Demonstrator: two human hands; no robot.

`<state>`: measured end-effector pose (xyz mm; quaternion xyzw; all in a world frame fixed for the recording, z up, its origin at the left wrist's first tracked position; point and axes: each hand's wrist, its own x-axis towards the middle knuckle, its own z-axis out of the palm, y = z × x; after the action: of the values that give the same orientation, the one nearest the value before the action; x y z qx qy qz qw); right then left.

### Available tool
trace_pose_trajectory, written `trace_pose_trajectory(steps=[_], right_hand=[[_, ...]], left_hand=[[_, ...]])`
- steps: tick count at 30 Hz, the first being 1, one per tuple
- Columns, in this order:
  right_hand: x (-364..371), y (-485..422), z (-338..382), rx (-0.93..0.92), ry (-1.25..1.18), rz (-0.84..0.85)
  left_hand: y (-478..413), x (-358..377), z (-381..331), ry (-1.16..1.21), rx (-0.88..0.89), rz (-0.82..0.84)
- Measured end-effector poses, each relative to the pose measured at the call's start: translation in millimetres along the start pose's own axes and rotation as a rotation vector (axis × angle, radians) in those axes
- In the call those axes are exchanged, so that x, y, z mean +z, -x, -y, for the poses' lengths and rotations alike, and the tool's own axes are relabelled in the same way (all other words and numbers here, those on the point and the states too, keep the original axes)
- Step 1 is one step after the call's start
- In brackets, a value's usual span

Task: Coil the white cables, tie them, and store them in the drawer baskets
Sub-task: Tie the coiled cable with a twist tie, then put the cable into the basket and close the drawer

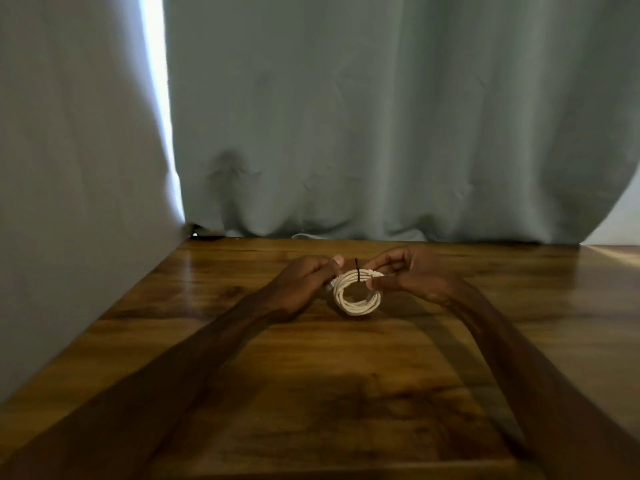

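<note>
A white cable [356,306] is wound into a small round coil, held upright just above the wooden table [311,393]. A thin black tie [357,271] wraps the top of the coil, with one end sticking up. My left hand [304,282] grips the coil's left side, thumb over the top. My right hand [405,275] pinches the coil's upper right, next to the tie. No drawer or basket is in view.
A grey-green curtain [381,133] hangs right behind the table's far edge. A pale wall or panel [69,202] runs along the table's left side. A bright slit of light shows at the upper left.
</note>
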<state>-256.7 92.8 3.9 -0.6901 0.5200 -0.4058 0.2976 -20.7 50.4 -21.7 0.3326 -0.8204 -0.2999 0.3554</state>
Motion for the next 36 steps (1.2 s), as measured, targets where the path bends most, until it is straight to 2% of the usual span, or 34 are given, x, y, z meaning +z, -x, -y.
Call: trace_pose_trajectory(steps=[6,12,22,29,32,36], right_hand=[[-62.8,72.2,1.5,0.119,0.095,-0.199],[-141.2,179.7,6.3,0.246,0.2,-0.391],[-243.9,345.4,-34.2,0.472,0.593,-0.582],[-290.4,421.8,-76.8,0.609,0.394,-0.717],[-310.8,449.7,-103.2,0.691,0.294,-0.866],[-332.4,481.3,-135.5,0.756,0.038,-1.101]], left_hand=[[-8.7,58.3,-53.5,-0.038,0.103,0.048],[-23.3,149.3,-129.2,-0.142,0.267,0.116],[-16.2,306.1,-239.3,-0.32,0.531,0.255],[-16.4,383.8,-274.2,-0.535,0.616,0.422],[-22.7,412.3,-275.3,-0.598,0.634,0.449],[-27.7,442.7,-271.1,-0.667,0.677,0.445]])
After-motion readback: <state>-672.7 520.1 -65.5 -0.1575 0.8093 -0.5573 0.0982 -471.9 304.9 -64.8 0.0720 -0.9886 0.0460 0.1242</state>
